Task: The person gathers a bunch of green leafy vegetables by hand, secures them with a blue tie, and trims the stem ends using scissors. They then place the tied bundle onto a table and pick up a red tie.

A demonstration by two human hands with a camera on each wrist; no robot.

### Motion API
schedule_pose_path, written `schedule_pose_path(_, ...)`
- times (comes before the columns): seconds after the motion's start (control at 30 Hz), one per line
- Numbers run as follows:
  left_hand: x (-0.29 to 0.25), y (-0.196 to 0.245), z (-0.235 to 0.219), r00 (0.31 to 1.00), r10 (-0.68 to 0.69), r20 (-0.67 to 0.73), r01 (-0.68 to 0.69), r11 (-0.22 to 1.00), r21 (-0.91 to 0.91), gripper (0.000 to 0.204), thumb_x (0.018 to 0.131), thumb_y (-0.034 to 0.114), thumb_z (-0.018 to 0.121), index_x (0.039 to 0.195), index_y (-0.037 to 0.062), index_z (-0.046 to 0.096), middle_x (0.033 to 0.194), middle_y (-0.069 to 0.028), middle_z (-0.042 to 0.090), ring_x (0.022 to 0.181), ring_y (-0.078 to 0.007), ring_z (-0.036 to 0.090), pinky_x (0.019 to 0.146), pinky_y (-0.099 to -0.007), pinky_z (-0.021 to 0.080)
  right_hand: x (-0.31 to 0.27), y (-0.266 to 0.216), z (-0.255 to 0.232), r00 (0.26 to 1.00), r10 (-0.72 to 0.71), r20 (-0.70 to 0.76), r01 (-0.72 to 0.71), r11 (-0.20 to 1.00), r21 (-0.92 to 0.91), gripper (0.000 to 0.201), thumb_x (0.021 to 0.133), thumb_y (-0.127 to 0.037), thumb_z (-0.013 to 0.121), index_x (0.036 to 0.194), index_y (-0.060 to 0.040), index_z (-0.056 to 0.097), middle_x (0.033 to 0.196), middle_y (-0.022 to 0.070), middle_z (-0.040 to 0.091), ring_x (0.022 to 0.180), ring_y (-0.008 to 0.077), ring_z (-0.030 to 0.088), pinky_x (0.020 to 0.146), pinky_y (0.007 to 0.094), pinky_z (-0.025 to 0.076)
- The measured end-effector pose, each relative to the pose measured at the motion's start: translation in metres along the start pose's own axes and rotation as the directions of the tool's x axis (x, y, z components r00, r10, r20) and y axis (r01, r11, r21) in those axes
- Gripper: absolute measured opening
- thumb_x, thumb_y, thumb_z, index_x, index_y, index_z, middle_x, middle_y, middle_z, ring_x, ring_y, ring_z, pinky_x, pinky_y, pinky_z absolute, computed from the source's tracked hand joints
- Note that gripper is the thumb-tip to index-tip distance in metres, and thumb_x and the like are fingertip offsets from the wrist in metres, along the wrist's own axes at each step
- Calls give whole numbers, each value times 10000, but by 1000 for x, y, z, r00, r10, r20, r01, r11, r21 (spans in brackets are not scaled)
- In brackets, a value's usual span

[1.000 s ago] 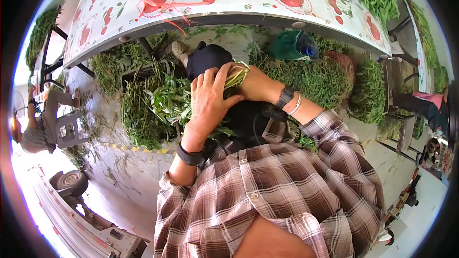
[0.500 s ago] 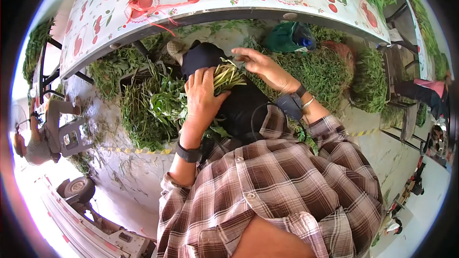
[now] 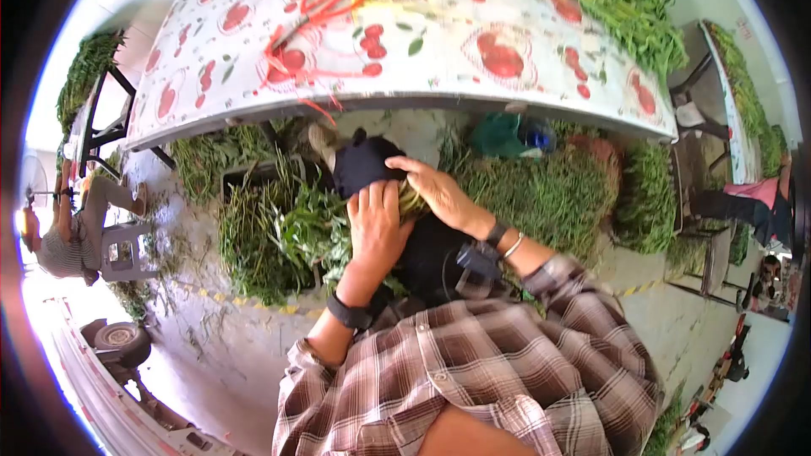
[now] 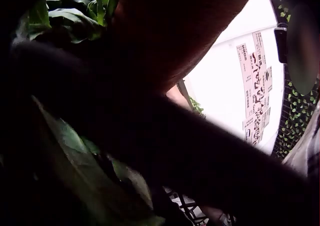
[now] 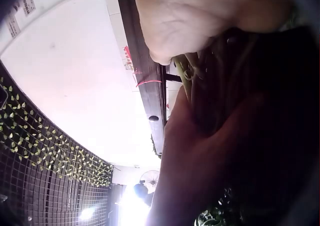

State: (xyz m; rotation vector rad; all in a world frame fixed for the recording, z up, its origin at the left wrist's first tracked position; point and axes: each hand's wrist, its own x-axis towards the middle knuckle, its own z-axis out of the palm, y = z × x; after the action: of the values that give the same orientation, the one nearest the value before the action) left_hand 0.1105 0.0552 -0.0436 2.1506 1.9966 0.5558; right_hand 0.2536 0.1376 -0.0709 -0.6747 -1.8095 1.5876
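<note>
- Bundle of green leafy stems: gripped by the left hand.
- Right hand: at the stems, fingers extended.
- White cherry-printed desk: near edge beyond both hands, gap between.

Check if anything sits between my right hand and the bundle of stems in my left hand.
Nothing visible does: in the head view, your right hand is right beside the bundle of stems, which your left hand grips.
</note>
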Motion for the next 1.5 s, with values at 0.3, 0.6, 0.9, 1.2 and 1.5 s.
schedule_pose_path(0.3, 1, 0, 1, 1000, -23, 17, 23, 1000, -16, 616, 607, 164, 778, 1142, 22, 509, 1049, -115, 515, 982, -293, 506, 867, -422, 382, -9, -53, -16, 963, -139, 230, 257, 726, -637, 662, 691, -75, 672, 1318, -24, 467, 1394, 150, 415, 1346, 333, 335, 1109, 482, 266)
schedule_pose_path(0.6, -3, -6, 3, 997, -80, 21, 80, 996, -34, 663, 582, 185, 792, 1158, 26, 504, 1081, -125, 494, 1018, -307, 493, 863, -423, 391, 2, -24, 5, 972, -36, 233, 219, 504, -835, 482, 651, 37, 619, 1098, 8, 443, 1032, 157, 459, 915, 347, 546, 691, 429, 532)
schedule_pose_path(0.9, -18, -14, -14, 986, -80, 147, 77, 997, 27, 679, 573, 236, 816, 1136, 29, 498, 1042, -122, 501, 1016, -296, 510, 846, -397, 433, -4, -20, 4, 970, 1, 241, 197, 578, -792, 429, 653, 47, 617, 1032, -32, 431, 992, 167, 464, 947, 374, 558, 697, 444, 523)
schedule_pose_path(1.2, -21, -6, -1, 997, -63, 35, 61, 997, 57, 687, 573, 237, 821, 1126, 18, 477, 985, -112, 474, 953, -281, 495, 770, -397, 413, 16, -76, -34, 904, -50, 425, 348, 663, -662, 451, 702, -97, 675, 1141, -49, 587, 1171, 128, 567, 1034, 297, 557, 929, 387, 453)
schedule_pose_path(1.5, -20, -10, 4, 997, -78, 18, 77, 996, 46, 681, 593, 251, 819, 1138, 29, 475, 987, -103, 474, 963, -267, 488, 782, -383, 401, 122, -128, -49, 966, -235, 110, 221, 520, -825, 159, 806, -160, 645, 930, -63, 667, 962, 108, 625, 810, 301, 619, 711, 384, 502)
